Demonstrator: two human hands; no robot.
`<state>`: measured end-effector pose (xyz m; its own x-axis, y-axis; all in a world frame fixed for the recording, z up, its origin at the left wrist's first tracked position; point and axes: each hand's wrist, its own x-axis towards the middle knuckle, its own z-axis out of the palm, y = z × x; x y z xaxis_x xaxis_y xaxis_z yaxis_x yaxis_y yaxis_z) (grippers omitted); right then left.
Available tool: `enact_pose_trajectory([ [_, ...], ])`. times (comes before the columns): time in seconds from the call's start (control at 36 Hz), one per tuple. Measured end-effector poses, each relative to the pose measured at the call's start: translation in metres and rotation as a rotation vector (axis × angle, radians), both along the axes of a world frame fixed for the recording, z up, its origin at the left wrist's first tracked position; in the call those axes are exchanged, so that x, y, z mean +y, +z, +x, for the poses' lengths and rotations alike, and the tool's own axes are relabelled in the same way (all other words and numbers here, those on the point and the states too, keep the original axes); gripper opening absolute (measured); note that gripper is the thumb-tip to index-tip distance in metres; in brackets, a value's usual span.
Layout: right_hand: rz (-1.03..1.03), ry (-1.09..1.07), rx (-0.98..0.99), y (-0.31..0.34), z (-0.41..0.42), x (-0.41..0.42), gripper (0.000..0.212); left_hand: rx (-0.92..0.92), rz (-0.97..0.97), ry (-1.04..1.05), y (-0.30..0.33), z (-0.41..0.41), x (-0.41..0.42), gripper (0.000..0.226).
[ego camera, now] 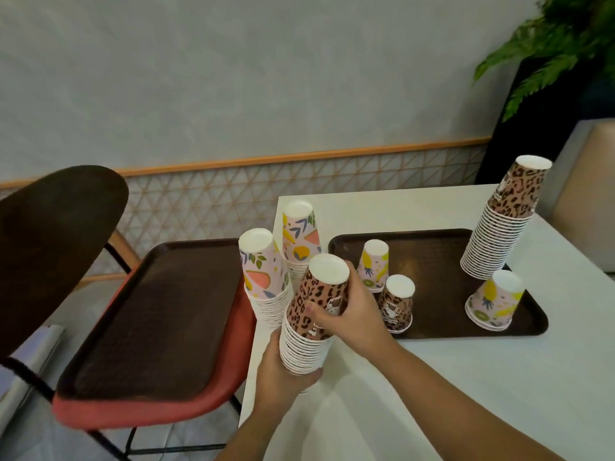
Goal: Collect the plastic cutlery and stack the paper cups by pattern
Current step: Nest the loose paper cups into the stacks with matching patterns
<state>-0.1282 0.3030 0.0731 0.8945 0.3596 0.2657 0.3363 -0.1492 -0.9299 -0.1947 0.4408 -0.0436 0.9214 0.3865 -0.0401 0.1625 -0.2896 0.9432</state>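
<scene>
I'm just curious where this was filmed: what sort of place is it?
Probably a café or canteen seating area: brown serving trays on a white table, tall stacks of patterned paper cups, a red-cushioned chair and a potted plant beside it.

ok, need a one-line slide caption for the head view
Both hands, left hand and right hand, grip a leopard-print cup stack at the table edge, beside two fruit-print stacks.

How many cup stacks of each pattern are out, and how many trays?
Leopard stacks: 3, the held stack, the small one on the table tray, the tall one.
Fruit stacks: 4, two by the table edge, two on the tray.
Trays: 2, counting the chair tray.
Total: 9.
</scene>
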Motion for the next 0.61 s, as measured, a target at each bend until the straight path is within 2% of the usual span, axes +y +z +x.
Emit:
enact_pose_trajectory([
  [0.22, -0.062, 0.007, 0.035, 0.028, 0.026, -0.039, 0.054, 0.034, -0.084, -0.079, 0.025, 0.012, -0.04, 0.082],
  [0.33, -0.11, 0.048, 0.07, 0.036, 0.033, -0.056, 0.06, 0.039, -0.131, -0.125, 0.037, 0.022, -0.059, 0.082],
  [0.61, -0.07, 0.008, 0.098, 0.042, 0.046, -0.078, 0.051, 0.083, -0.181, -0.203, 0.054, 0.026, -0.077, 0.082],
])
